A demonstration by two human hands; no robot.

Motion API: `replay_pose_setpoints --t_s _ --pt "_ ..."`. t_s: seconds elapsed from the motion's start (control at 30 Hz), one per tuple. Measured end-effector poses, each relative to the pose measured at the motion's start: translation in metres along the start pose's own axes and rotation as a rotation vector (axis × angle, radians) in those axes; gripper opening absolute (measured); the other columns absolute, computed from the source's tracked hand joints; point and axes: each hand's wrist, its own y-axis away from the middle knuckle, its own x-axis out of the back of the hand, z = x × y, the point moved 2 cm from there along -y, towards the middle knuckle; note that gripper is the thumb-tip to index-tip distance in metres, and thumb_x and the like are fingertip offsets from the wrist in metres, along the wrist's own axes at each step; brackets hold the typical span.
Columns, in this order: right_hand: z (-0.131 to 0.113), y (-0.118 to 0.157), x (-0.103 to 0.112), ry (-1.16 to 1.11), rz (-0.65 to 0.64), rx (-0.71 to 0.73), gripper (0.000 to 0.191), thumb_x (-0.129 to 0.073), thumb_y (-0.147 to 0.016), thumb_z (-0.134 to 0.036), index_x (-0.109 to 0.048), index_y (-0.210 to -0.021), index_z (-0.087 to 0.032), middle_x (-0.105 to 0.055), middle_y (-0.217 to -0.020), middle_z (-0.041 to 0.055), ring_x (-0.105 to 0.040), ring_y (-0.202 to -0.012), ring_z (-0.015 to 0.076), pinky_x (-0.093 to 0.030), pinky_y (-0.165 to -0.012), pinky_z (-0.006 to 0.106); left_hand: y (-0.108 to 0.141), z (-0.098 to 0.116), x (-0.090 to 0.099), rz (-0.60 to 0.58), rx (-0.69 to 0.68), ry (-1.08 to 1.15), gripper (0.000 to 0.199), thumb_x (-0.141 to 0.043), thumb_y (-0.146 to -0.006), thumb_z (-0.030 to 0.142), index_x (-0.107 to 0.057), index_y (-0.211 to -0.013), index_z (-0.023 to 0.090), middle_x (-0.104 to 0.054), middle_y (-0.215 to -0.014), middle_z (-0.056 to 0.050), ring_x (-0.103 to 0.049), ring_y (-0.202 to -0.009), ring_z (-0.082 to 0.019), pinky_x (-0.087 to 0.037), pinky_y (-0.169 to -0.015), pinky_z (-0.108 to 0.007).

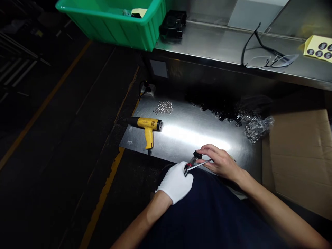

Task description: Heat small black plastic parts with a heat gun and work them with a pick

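Observation:
My left hand [175,182] wears a white glove and grips the end of a small pair of pliers [192,163] with red-marked parts. My right hand [218,162] is bare, and its fingers pinch a small black round part [197,155] at the pliers' jaws. A slim silver metal bar [199,164] runs between both hands, under the right fingers. Both hands are held just over the near edge of a steel sheet [186,138]. The fingers partly hide the black part and the pliers.
A yellow heat gun [146,128] lies on the sheet beside a pile of small steel balls [163,108]. A clear bag of metal parts [256,129] lies to the right. Higher up are a steel shelf [220,48], a green crate [109,20], safety glasses [267,57] and a cardboard box [298,155].

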Motion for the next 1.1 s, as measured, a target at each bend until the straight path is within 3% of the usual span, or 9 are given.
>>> replay_pose_setpoints --t_s 0.23,0.47,0.63,0.77,0.9,1.0,1.1 --pt "-0.009 -0.004 -0.008 -0.061 0.014 -0.017 0.037 -0.073 -0.097 -0.025 -0.065 -0.133 -0.023 -0.068 -0.112 0.0116 -0.072 -0.080 0.0187 -0.057 -0.062 0.030 0.008 -0.006 -0.009 0.062 0.013 0.018 0.009 -0.051 -0.086 0.020 -0.059 -0.089 0.024 -0.069 -0.091 -0.006 -0.062 -0.078 -0.024 -0.037 -0.071 -0.033" --pt "-0.017 -0.008 -0.020 -0.124 0.066 -0.059 0.036 -0.074 -0.096 -0.023 -0.067 -0.131 -0.026 -0.069 -0.112 0.0109 -0.073 -0.090 0.0217 -0.059 -0.069 0.033 0.015 -0.020 -0.017 0.156 0.003 0.088 0.011 -0.052 -0.086 0.018 -0.061 -0.088 0.024 -0.068 -0.086 -0.004 -0.062 -0.078 -0.022 -0.039 -0.071 -0.032" --pt "-0.022 -0.017 -0.036 -0.143 0.097 -0.161 0.035 -0.078 -0.093 -0.035 -0.070 -0.126 -0.027 -0.070 -0.112 0.0078 -0.070 -0.085 0.0196 -0.059 -0.069 0.033 0.015 -0.039 -0.016 0.269 -0.051 0.280 0.010 -0.057 -0.085 0.016 -0.065 -0.086 0.022 -0.069 -0.082 -0.004 -0.063 -0.078 -0.020 -0.044 -0.076 -0.030" --pt "0.010 -0.031 -0.070 -0.088 0.122 -0.385 0.033 -0.073 -0.096 -0.045 -0.069 -0.116 -0.020 -0.070 -0.104 0.0044 -0.064 -0.073 0.0152 -0.057 -0.066 0.033 0.011 -0.059 -0.005 0.309 -0.023 0.678 0.005 -0.058 -0.083 0.020 -0.063 -0.085 0.020 -0.067 -0.081 -0.002 -0.061 -0.072 -0.017 -0.047 -0.072 -0.029" --pt "0.072 -0.039 -0.111 -0.003 0.037 -0.630 0.024 -0.066 -0.101 -0.038 -0.069 -0.113 -0.017 -0.072 -0.107 0.0053 -0.070 -0.088 0.0194 -0.061 -0.079 0.040 0.011 -0.081 0.004 0.334 0.049 1.236 0.008 -0.059 -0.081 0.025 -0.054 -0.085 0.020 -0.062 -0.080 0.000 -0.061 -0.069 -0.014 -0.051 -0.069 -0.029" --pt "0.106 -0.035 -0.125 0.061 -0.020 -0.767 0.027 -0.067 -0.101 -0.036 -0.068 -0.120 -0.017 -0.071 -0.118 0.0079 -0.071 -0.099 0.0227 -0.061 -0.087 0.044 0.018 -0.100 0.006 0.350 0.064 1.372 0.015 -0.064 -0.081 0.028 -0.053 -0.088 0.019 -0.060 -0.081 0.001 -0.064 -0.075 -0.015 -0.055 -0.078 -0.033" --pt "0.116 -0.034 -0.127 0.123 -0.010 -0.850 0.032 -0.068 -0.100 -0.035 -0.066 -0.127 -0.019 -0.067 -0.132 0.0104 -0.067 -0.113 0.0271 -0.058 -0.096 0.051 0.026 -0.120 0.007 0.403 0.074 1.431 0.015 -0.067 -0.081 0.026 -0.056 -0.087 0.018 -0.058 -0.078 0.002 -0.062 -0.072 -0.013 -0.056 -0.078 -0.033"
